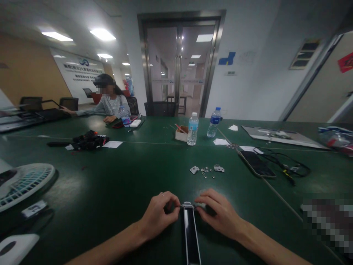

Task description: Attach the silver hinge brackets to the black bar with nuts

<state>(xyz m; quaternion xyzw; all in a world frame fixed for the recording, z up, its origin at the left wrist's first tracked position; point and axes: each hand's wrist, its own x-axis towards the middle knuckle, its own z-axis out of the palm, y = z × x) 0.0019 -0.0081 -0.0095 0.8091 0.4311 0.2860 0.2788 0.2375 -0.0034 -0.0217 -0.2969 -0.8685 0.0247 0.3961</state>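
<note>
A long dark metal rail (191,235) lies on the green table (116,184), pointing away from me, with a small silver bracket at its far end. My left hand (158,215) is curled, its fingertips pinched at the left side of that bracket. My right hand (219,213) is curled too, its fingers pressed against the bracket's right side. Beyond the rail lie two small metal plates (194,169) (218,168) and several tiny nuts (207,172) between them.
A phone (257,163) and black cable (284,165) lie to the right. Two water bottles (192,129) (214,122) and a small box (182,133) stand farther back. A white fan (24,182) sits at the left. A person sits at the far left end.
</note>
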